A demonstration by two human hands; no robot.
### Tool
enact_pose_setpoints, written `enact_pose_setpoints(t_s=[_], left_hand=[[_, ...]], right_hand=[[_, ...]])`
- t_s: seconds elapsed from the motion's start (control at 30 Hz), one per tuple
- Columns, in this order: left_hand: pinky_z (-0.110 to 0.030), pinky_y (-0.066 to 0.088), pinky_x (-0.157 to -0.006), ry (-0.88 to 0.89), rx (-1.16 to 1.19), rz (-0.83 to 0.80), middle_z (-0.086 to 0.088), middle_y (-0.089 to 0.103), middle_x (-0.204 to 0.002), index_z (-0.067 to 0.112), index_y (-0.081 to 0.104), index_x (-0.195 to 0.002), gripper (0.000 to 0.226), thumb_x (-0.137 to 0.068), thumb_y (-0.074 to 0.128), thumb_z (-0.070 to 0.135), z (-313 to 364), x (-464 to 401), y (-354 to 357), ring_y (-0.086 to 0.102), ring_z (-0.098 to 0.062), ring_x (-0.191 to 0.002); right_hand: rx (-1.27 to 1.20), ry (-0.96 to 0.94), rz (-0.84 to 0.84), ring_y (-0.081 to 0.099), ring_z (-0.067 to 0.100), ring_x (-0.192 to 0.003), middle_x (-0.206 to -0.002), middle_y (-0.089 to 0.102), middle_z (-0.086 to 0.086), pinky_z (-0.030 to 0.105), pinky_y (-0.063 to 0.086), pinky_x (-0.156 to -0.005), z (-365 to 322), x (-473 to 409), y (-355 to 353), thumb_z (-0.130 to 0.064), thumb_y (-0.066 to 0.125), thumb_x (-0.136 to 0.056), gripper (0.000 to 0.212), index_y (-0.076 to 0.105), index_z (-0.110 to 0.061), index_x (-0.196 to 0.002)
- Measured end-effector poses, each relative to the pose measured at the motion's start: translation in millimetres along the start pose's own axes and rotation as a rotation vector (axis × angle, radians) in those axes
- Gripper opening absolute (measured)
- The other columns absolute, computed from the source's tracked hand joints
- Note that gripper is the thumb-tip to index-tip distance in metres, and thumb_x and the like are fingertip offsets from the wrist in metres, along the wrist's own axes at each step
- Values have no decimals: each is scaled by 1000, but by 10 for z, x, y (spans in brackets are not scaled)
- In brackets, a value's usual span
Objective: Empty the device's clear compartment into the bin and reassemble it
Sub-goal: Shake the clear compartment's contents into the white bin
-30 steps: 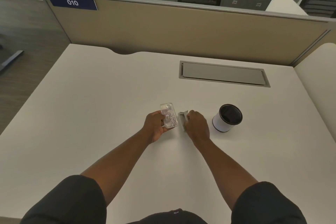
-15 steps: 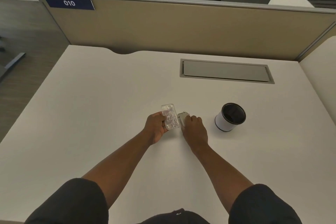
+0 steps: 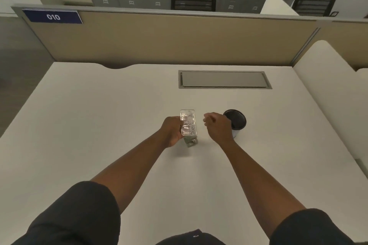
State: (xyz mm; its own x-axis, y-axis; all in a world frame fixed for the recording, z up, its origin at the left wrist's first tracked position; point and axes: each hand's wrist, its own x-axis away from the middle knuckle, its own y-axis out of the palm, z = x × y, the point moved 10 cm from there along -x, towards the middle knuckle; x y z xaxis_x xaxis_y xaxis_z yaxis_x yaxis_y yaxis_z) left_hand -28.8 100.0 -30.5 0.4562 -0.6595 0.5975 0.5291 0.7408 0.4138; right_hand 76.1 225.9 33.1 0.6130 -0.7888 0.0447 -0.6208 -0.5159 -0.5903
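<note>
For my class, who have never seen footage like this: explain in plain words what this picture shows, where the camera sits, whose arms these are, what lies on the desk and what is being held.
There is no machine here. The camera is worn on a person's head and looks forward and down, so the two bare arms reaching in from below are the wearer's own. They work at a white desk with a grey rectangular hatch set into it and a beige partition behind. The left hand grips a small clear plastic compartment that appears full of pale scraps, with a grey metal part at its near end. The right hand holds nothing visible and hovers, loosely curled, beside it. Partly hidden behind that hand stands a small round white bin with a black inside.
</note>
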Motion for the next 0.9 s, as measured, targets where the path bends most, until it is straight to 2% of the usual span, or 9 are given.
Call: enact_pose_setpoints(t_s=[0.07,0.13,0.3,0.43,0.53,0.67,0.7,0.8,0.9], left_hand=[[-37,60,-51,-7,-45,-2,-16,73,-76,0,65,-82,31,-89,37,-11,27,-48,209,73,-27,-62],[-34,59,-50,-17,-105,6,-13,74,-72,1,64,-84,32,-90,34,-10,37,-104,412,73,-27,-63],[-34,58,-47,-13,-221,37,-15,67,-87,-2,58,-100,27,-91,34,-10,62,-231,863,69,-30,-74],[-40,59,-52,-7,-316,16,-25,65,-108,-6,54,-117,37,-87,32,-12,77,-340,1183,68,-36,-82],[-38,58,-50,14,-442,28,-24,64,-110,-5,54,-115,34,-87,36,-10,93,-446,1362,68,-35,-82],[-43,61,-71,83,-728,58,-22,64,-110,-4,56,-109,24,-91,41,0,148,-609,1536,66,-37,-95],[-40,60,-73,136,-848,73,-21,63,-105,-5,56,-104,20,-91,41,2,203,-624,1575,65,-36,-94],[-29,41,-55,283,-1162,80,-23,61,-94,-8,60,-94,21,-89,41,1,304,-613,1734,57,-32,-82],[-30,35,-58,385,-1308,26,-33,64,-99,-16,62,-89,24,-87,42,-3,303,-608,1847,61,-45,-92]], right_hand=[[-134,115,-103,68,19,-79,-93,73,10,16,50,-65,89,-77,-66,-8,51,-93,22,70,-1,-103],[-214,187,-169,69,20,-80,-96,73,13,21,51,-63,158,-112,-144,-8,52,-94,23,69,0,-106],[-203,177,-134,68,22,-73,-76,70,6,29,54,-65,302,-249,-525,-6,58,-86,16,73,-4,-87],[-190,199,-72,70,22,-79,-83,73,6,36,59,-74,489,-402,-780,-7,61,-83,14,75,-10,-83],[-162,197,-29,71,22,-82,-86,74,5,37,60,-79,605,-524,-928,-8,62,-82,15,75,-12,-85],[-40,143,33,70,20,-91,-100,75,4,35,57,-86,688,-659,-1104,-13,62,-83,19,76,-13,-96],[-21,125,49,69,18,-91,-102,75,4,33,55,-86,694,-676,-1135,-14,62,-83,19,75,-13,-98],[25,79,85,63,9,-85,-103,75,2,17,45,-78,750,-710,-1200,-16,63,-86,18,74,-14,-101],[70,34,119,59,5,-80,-102,76,2,-3,35,-65,798,-696,-1234,-17,64,-86,19,73,-13,-102]])
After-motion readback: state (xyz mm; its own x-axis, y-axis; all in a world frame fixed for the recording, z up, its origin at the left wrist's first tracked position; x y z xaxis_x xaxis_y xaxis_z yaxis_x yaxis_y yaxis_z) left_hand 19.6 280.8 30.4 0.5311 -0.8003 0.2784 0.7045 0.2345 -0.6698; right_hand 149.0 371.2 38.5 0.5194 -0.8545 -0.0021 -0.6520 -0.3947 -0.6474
